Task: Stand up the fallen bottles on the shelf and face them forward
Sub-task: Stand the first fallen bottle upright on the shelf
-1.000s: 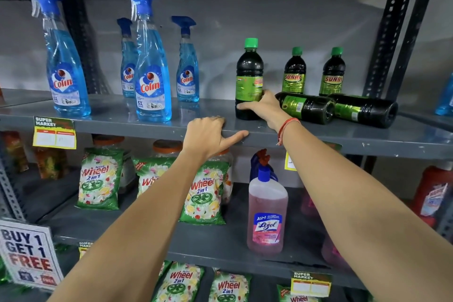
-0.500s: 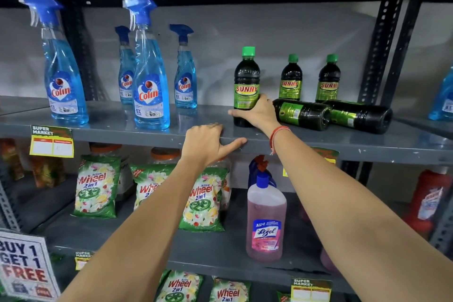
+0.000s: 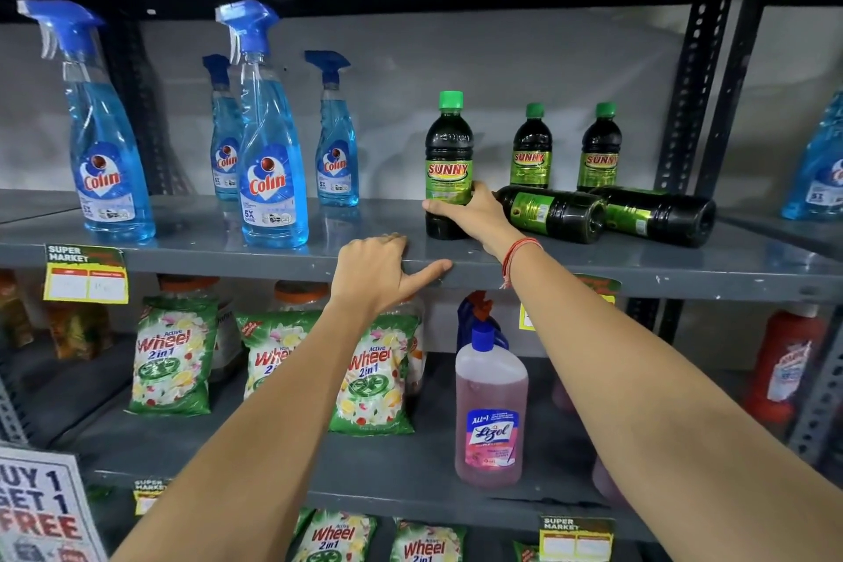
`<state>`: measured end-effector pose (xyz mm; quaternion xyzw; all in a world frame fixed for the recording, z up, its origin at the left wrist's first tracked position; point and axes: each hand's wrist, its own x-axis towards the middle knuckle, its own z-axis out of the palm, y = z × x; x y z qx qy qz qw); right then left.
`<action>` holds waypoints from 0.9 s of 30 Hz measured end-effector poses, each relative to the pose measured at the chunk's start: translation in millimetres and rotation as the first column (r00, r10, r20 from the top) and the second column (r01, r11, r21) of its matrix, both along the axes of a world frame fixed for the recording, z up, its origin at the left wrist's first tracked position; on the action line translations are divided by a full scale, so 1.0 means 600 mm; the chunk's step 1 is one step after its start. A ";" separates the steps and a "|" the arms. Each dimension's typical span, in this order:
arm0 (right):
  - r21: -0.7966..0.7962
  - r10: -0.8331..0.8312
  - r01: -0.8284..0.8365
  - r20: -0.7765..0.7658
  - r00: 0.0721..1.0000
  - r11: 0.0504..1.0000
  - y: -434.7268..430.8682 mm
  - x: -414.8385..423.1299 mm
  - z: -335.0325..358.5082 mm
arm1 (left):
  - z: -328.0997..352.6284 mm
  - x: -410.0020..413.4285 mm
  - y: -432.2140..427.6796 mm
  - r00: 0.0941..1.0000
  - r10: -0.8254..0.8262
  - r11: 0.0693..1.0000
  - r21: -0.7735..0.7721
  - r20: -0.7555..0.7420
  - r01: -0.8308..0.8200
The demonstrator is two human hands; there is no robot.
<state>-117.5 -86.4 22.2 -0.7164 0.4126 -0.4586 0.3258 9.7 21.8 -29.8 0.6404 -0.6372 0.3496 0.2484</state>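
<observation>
On the grey upper shelf [image 3: 273, 256] stands a dark Sunny bottle [image 3: 448, 151] with a green cap, its label facing me. My right hand [image 3: 474, 214] grips its lower part. Just to the right lie two fallen Sunny bottles, one near [image 3: 552, 214] and one farther right [image 3: 661, 217], bases toward me. Behind them two more Sunny bottles stand upright, one on the left [image 3: 531, 146] and one on the right [image 3: 601, 146]. My left hand [image 3: 378, 274] rests on the shelf's front edge, fingers curled over it, thumb pointing right.
Several blue Colin spray bottles [image 3: 271, 169] stand on the left of the same shelf. Below are Wheel detergent packs [image 3: 171, 356], a pink Lizol bottle [image 3: 491, 406] and a red bottle [image 3: 787, 365]. Slotted steel uprights [image 3: 689, 96] frame the right side.
The upright bottle in my right hand has turned so its Sunny label now faces front. My left hand stays on the shelf edge.
</observation>
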 end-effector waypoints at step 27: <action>-0.073 -0.003 0.003 0.001 1.000 0.997 0.084 -0.021 -0.006 | 0.000 -0.001 0.003 1.000 0.002 0.998 -0.061 0.031 0.000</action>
